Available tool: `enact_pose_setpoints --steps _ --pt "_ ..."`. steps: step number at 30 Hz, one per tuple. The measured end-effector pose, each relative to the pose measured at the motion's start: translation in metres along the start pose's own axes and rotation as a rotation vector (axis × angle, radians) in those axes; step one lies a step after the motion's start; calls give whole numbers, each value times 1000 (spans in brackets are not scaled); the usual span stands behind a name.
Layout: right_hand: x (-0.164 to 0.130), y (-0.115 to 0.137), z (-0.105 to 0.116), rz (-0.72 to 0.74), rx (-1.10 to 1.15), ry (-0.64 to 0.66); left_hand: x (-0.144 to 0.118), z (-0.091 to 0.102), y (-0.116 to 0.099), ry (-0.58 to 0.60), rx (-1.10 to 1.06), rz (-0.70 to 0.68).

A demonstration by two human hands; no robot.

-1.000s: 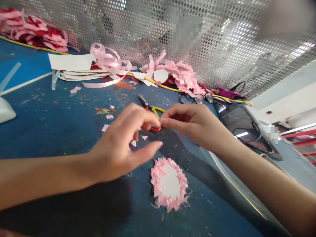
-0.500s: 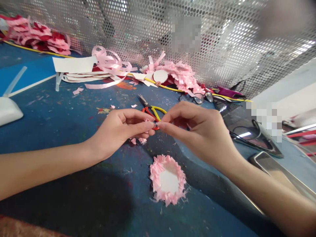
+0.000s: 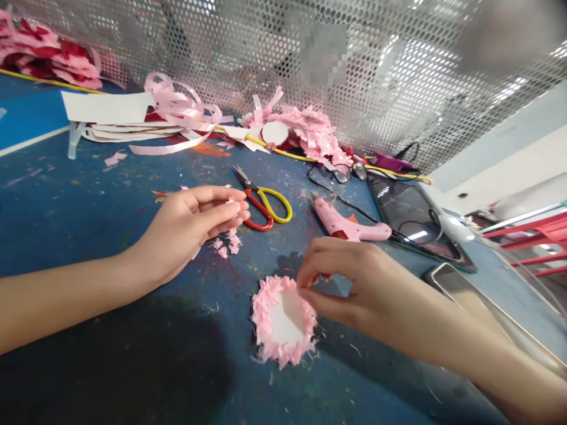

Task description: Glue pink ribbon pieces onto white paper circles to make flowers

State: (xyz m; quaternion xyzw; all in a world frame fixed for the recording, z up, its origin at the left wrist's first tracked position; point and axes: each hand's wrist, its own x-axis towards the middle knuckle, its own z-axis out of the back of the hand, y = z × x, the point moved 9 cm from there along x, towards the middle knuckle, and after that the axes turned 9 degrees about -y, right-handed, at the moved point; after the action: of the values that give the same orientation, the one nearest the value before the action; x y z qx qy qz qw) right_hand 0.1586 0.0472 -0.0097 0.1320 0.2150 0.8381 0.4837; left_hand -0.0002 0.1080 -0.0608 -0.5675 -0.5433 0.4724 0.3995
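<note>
On a blue table (image 3: 80,212) backed by perforated metal (image 3: 398,71), pink ribbon (image 3: 177,109) lies upper left. Centre frame, the right hand (image 3: 354,289) pinches thumb and finger together at the edge of a pink rosette (image 3: 283,319) — the left hand (image 3: 190,227), just left of the scissors (image 3: 261,203), grips small pink scraps (image 3: 233,203).

I see my right hand (image 3: 349,283) at the right edge of the ribbon disc (image 3: 283,319) on the table (image 3: 88,218). My left hand (image 3: 190,227) lies left of the scissors (image 3: 261,203); the glue gun (image 3: 349,224) lies right of them.
</note>
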Motion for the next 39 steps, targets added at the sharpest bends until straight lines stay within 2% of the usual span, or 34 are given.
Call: enact_pose_setpoints --steps 8,11,14,16,20,25,29,31,35,39 --pt "7 -5 -18 5 -50 8 -6 -3 -4 35 33 -23" --pt "8 -8 -14 -16 -68 -21 -7 -5 -3 50 40 -5" --pt "10 -7 -4 -23 -8 -32 -9 -12 -1 117 37 29" --pt "14 -2 9 -5 36 -92 -11 -16 1 161 19 67" --pt "23 16 33 81 13 -321 -15 -20 4 203 11 115" --pt "32 38 23 252 -79 -392 -20 -25 4 273 10 98" --pt "28 44 19 336 -112 -455 -20 -23 5 259 21 110" --pt "27 42 18 306 -128 -466 -20 -23 5 259 41 103" --pt "27 33 18 199 -77 -432 -22 -25 -1 268 130 8" --pt "21 23 24 105 -25 -401 -22 -22 1 247 139 17"
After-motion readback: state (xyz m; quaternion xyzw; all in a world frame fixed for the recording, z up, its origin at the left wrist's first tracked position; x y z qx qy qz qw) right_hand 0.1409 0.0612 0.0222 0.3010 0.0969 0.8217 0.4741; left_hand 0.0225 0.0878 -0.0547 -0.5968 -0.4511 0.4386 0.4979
